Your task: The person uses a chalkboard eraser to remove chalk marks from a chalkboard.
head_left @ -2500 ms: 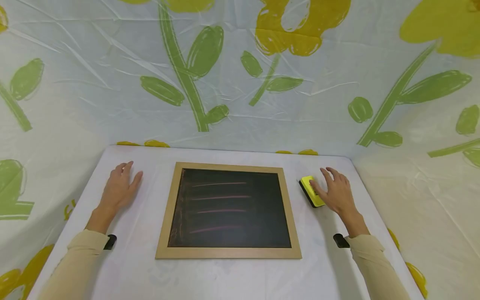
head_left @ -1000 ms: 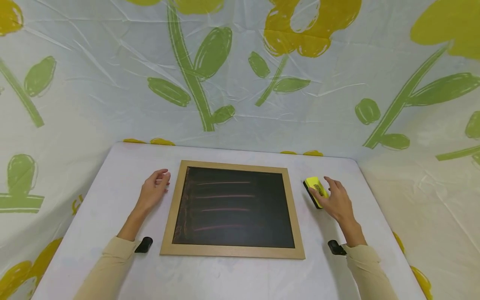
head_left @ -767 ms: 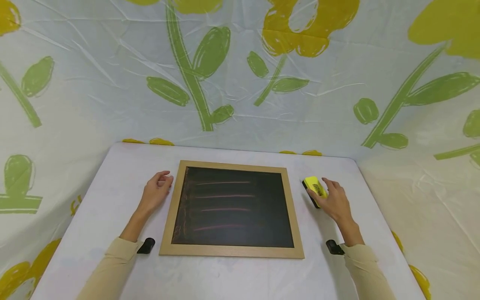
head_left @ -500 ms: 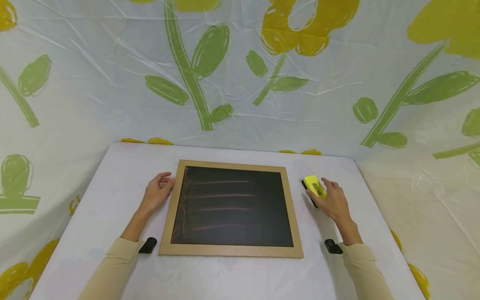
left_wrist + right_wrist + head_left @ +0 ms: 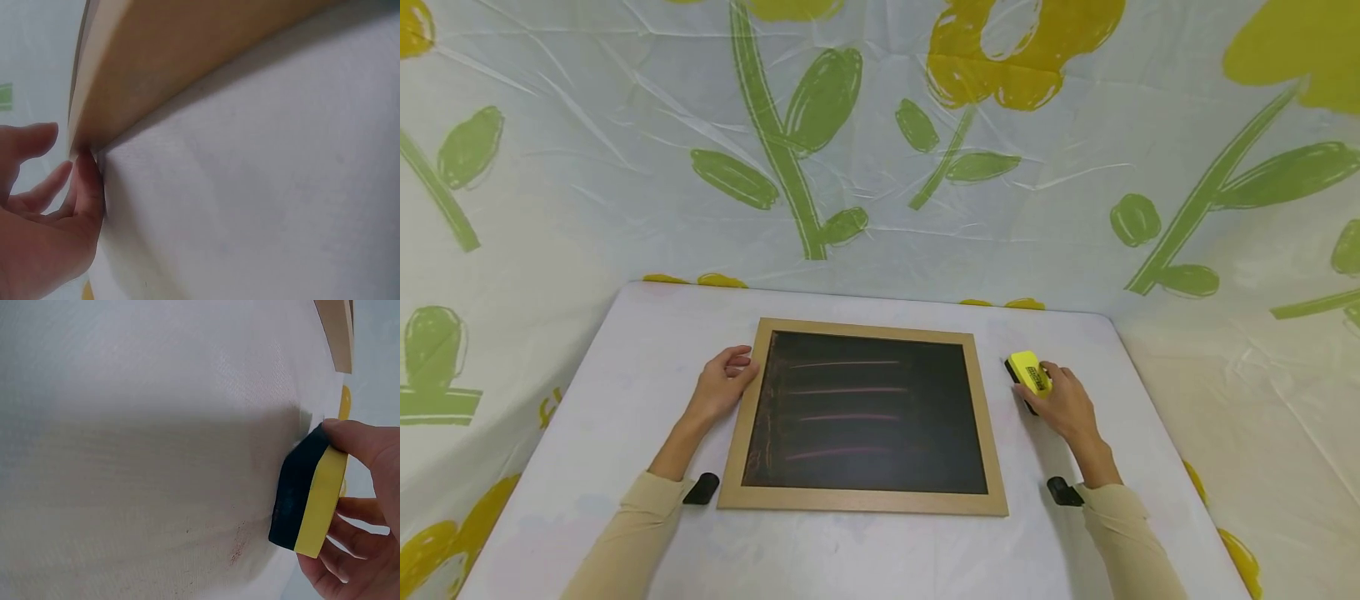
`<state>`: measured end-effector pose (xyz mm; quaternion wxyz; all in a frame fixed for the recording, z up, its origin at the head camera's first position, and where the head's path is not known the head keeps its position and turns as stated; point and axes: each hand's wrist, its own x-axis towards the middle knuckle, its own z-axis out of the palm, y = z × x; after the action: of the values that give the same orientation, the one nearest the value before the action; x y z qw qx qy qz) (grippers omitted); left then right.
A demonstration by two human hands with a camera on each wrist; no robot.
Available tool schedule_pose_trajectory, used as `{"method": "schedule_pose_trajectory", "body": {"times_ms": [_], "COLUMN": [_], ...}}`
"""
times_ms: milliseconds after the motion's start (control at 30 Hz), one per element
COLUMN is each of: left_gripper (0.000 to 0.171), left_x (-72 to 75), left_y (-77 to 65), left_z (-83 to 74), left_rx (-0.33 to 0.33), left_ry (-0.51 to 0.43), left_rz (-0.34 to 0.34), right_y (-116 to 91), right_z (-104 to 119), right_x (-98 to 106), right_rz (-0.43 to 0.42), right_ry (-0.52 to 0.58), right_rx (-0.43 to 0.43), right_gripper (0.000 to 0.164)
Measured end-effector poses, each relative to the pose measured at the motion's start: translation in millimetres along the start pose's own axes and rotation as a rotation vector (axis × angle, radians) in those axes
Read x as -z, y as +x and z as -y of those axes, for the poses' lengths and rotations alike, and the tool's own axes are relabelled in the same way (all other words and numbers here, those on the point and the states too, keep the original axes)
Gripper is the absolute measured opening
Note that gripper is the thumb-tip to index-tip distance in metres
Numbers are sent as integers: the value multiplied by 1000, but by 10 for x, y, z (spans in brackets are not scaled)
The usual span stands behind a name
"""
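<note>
A chalkboard [image 5: 940, 417] in a light wooden frame [image 5: 861, 499] lies flat on the table, with several pink chalk lines across it. My left hand [image 5: 720, 387] is at the frame's left side. In the left wrist view one digit touches the edge of the frame [image 5: 169, 56] near the tabletop, while the other fingers are loosely bent and apart from it. To the right of the board, my right hand [image 5: 1067, 404] holds a yellow and black board eraser [image 5: 1028, 372] between thumb and fingers. The right wrist view shows the eraser [image 5: 319, 506] tilted, its dark face partly turned toward the camera.
The white-covered table [image 5: 865, 558] has rounded far corners. Behind and beside it hangs a pale cloth [image 5: 647, 167] printed with yellow flowers and green leaves. In the right wrist view, pinkish specks [image 5: 237, 545] mark the table cover near the eraser.
My left hand has moved right from the table's left side to the board's frame. My right hand's fingers have closed around the eraser, which has stayed in about the same place.
</note>
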<state>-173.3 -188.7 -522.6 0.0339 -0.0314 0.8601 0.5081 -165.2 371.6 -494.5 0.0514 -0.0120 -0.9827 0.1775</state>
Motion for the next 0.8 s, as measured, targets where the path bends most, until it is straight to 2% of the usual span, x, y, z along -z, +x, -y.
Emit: {"method": "schedule_pose_trajectory", "body": {"times_ms": [300,500,800], "left_gripper": [39,37,38], "left_x": [-14,-29,6], "left_y": [19,12,10], "left_z": [66,78,60], "left_rx": [-70,-62,-73], "left_ry": [24,32,40], "left_rz": [-35,-54,-4], "right_y": [24,46,139], "right_z": [46,70,156], "right_x": [7,52,160], "right_rz": [5,-10,-1], "right_ry": [-28,-25,-26], "right_rx": [1,33,78], "right_gripper": [67,65,64]}}
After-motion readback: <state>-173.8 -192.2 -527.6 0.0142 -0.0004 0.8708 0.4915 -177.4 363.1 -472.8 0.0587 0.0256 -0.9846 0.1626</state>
